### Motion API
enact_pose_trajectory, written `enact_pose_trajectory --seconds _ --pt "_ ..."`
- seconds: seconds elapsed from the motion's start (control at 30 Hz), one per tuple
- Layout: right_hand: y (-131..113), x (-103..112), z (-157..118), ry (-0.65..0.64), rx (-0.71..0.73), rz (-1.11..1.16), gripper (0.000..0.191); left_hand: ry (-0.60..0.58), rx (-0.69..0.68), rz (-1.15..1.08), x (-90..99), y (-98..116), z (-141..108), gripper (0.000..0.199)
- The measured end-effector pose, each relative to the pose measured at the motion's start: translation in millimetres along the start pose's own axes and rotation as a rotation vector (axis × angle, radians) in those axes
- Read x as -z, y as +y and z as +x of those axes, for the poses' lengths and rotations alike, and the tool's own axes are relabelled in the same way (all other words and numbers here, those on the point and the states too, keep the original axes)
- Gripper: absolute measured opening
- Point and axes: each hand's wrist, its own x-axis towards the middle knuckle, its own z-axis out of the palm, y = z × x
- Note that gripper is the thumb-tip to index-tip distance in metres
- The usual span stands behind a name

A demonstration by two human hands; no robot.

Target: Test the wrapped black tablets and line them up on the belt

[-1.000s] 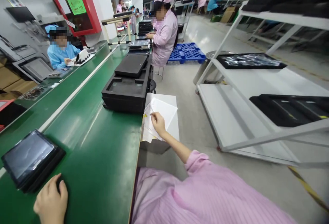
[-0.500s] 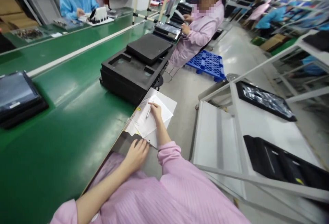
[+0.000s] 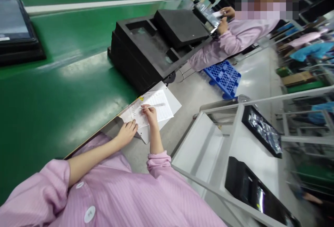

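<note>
My right hand [image 3: 149,114] is closed round a slim pale pen [image 3: 158,105], its tip end over the printed sheet of paper [image 3: 153,99]. The sheet lies on a larger whitish board [image 3: 173,104] that juts past the edge of the green table [image 3: 86,91]. My left hand [image 3: 127,132] rests on the near corner of the paper with its fingers stretched out. A small yellow mark [image 3: 141,98] shows near the top edge of the sheet. The writing is too small to read.
Stacked black foam trays [image 3: 130,55] stand just beyond the paper. A flat dark screen [image 3: 13,22] lies at the left. A co-worker in a pink sleeve [image 3: 238,37] handles a device. At the right, a white rack [image 3: 198,143] holds black panels; a blue pallet [image 3: 224,77] lies on the floor.
The view has turned and dropped. My left hand has moved from the near edge onto the sheet's corner. The pen in my right hand now points a different way across the paper.
</note>
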Motion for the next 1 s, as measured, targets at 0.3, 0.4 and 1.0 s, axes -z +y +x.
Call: enact_pose_trajectory --seconds 0.3,0.4,1.0 --pt "1.6 -7.7 -31.8 -0.003 0.035 -0.248 0.019 -0.014 0.044 -0.02 3.1 15.5 3.2 0.046" --pt "4.3 -12.7 -32.2 0.044 0.053 -0.308 0.027 -0.036 0.085 -0.072 2.4 22.3 7.4 0.049" --pt "6.1 -16.9 -29.0 0.019 0.109 -0.423 0.029 -0.106 0.127 -0.138 7.7 28.7 20.2 0.048"
